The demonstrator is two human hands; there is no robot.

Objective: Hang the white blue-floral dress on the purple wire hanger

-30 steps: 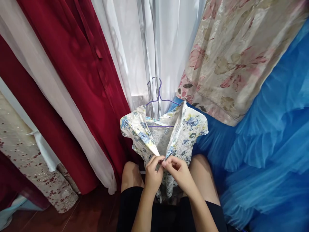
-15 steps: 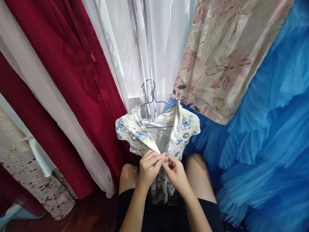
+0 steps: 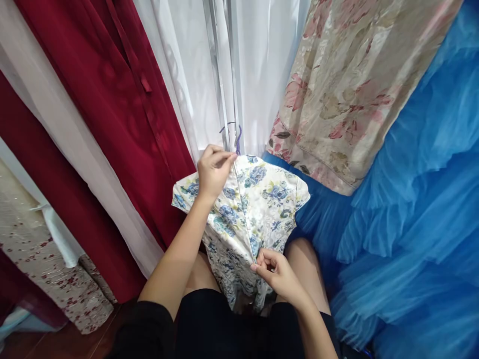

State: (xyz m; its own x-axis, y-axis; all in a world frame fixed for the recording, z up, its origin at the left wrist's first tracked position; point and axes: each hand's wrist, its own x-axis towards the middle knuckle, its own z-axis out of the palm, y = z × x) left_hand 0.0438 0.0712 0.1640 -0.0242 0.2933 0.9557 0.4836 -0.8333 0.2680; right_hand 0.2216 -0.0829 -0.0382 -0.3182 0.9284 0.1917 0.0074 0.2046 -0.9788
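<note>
1. From my remote seat, I see the blue-flowered dress (image 3: 271,192) in the middle, over the near knees (image 3: 305,262), its centre seam (image 3: 246,217) drawn together.
2. My left hand (image 3: 214,172) has thumb and fingertips pinched on the dress at its far end, by the neck, just beside the purple hanger (image 3: 238,142).
3. My right hand (image 3: 275,274), fingers curled, pinches the seam's near end; I can't tell exactly what lies between the fingertips.
4. Red cloth (image 3: 112,109) hangs left, white cloth (image 3: 258,75) far, blue tulle (image 3: 407,224) right.

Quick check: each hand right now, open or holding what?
Left hand: closed, pinching the garment at its neck.
Right hand: closed, pinching the garment lower down.
</note>
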